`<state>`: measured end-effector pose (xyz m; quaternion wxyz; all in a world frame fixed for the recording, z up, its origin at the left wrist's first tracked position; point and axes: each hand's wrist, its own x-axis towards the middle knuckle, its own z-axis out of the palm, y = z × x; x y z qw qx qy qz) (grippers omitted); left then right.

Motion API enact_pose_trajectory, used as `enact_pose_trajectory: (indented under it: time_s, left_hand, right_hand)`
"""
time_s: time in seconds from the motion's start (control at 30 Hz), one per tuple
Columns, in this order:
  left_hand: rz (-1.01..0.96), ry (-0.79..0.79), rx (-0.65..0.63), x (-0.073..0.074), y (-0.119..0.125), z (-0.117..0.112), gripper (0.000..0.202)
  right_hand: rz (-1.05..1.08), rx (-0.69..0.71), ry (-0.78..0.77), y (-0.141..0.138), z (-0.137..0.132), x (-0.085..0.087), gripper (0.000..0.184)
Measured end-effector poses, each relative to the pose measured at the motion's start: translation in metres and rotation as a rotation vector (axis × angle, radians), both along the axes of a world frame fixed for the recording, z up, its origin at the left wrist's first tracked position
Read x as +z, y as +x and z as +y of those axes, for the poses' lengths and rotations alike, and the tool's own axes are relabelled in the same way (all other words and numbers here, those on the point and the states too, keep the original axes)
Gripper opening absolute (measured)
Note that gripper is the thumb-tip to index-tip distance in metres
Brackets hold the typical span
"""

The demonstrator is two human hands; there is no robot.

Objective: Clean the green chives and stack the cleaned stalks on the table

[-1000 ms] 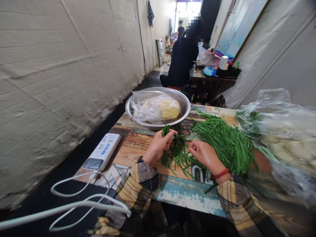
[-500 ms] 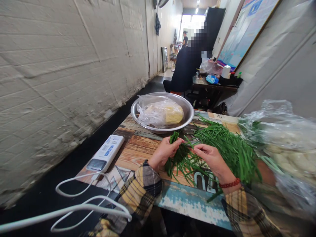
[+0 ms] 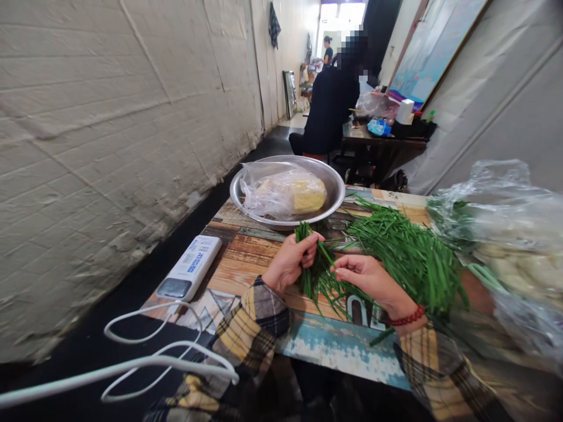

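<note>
Just in front of the person's chest, above the patterned tabletop (image 3: 246, 252), the left hand (image 3: 292, 262) is closed around a bunch of green stalks (image 3: 303, 232), which stick up past the thumb and trail down below the palm. Right beside it, the right hand (image 3: 372, 281), wearing a red beaded bracelet (image 3: 407, 317), has its thumb and forefinger drawn near each other at the end of a thin stalk slanting from that bunch; whether they pinch it, I cannot tell. Just beyond the right hand and to its right spreads a loose pile of green stalks (image 3: 404, 252), with a clear plastic bag (image 3: 501, 193) farther right. Beyond the left hand stands a metal basin (image 3: 329, 179), holding a bagged yellowish lump (image 3: 310, 196). Well to the left of the left hand lies a white device (image 3: 189, 268) with a white cable (image 3: 118, 372)
</note>
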<state>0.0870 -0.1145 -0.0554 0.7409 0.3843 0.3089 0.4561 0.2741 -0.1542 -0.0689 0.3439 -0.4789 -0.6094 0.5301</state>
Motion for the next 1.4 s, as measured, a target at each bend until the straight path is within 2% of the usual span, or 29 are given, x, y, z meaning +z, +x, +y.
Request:
enact_pose_trajectory:
  time_s: [0.13,0.2,0.43,0.57,0.63,0.7,0.8,0.87,0.93,1.03,1.13,1.27,1.4]
  left_hand:
    - [-0.161,-0.029,0.118,0.007,-0.008,0.003,0.022]
    - [-0.237,-0.041,0.136,0.011,-0.011,0.002,0.02]
    - [-0.359,-0.139,0.058,0.018,-0.012,-0.004,0.016]
    - [-0.429,-0.11,-0.008,0.019,-0.015,-0.005,0.013]
    - [-0.478,-0.088,-0.036,0.019,-0.017,-0.005,0.013]
    - [-0.495,-0.079,-0.044,0.02,-0.02,-0.005,0.014]
    - [-0.479,-0.077,-0.04,0.022,-0.024,-0.004,0.016]
    - [-0.485,-0.073,-0.04,0.023,-0.025,-0.004,0.016]
    - [-0.507,-0.066,-0.036,0.024,-0.026,-0.004,0.015]
    - [-0.517,-0.069,0.0,0.026,-0.027,-0.004,0.015]
    - [-0.501,-0.08,0.036,0.028,-0.028,-0.004,0.015]
    - [-0.505,-0.044,0.016,0.029,-0.027,-0.006,0.017]
    - [-0.43,0.04,-0.053,0.029,-0.022,-0.011,0.021]
  right_hand:
    - [-0.097,0.06,0.027,0.012,0.002,-0.002,0.031]
    - [-0.132,0.053,0.051,0.019,0.004,-0.002,0.032]
    - [-0.063,-0.174,0.072,0.023,0.008,0.001,0.044]
    - [-0.011,-0.264,0.134,0.021,0.01,-0.008,0.042]
    - [-0.06,-0.315,0.199,0.023,0.012,-0.016,0.04]
    - [-0.193,-0.348,0.319,0.023,0.013,-0.021,0.036]
    - [-0.443,-0.243,0.624,0.012,0.006,-0.02,0.03]
    - [-0.584,-0.051,0.789,-0.005,-0.005,-0.016,0.031]
    - [-0.702,0.125,0.864,-0.024,-0.019,-0.013,0.033]
    - [-0.8,0.278,0.882,-0.044,-0.034,-0.016,0.03]
    - [-0.84,0.287,0.865,-0.037,-0.034,-0.026,0.033]
    - [-0.86,0.112,0.803,-0.001,-0.023,-0.029,0.033]
    - [-0.663,-0.074,0.672,0.012,-0.02,-0.007,0.033]
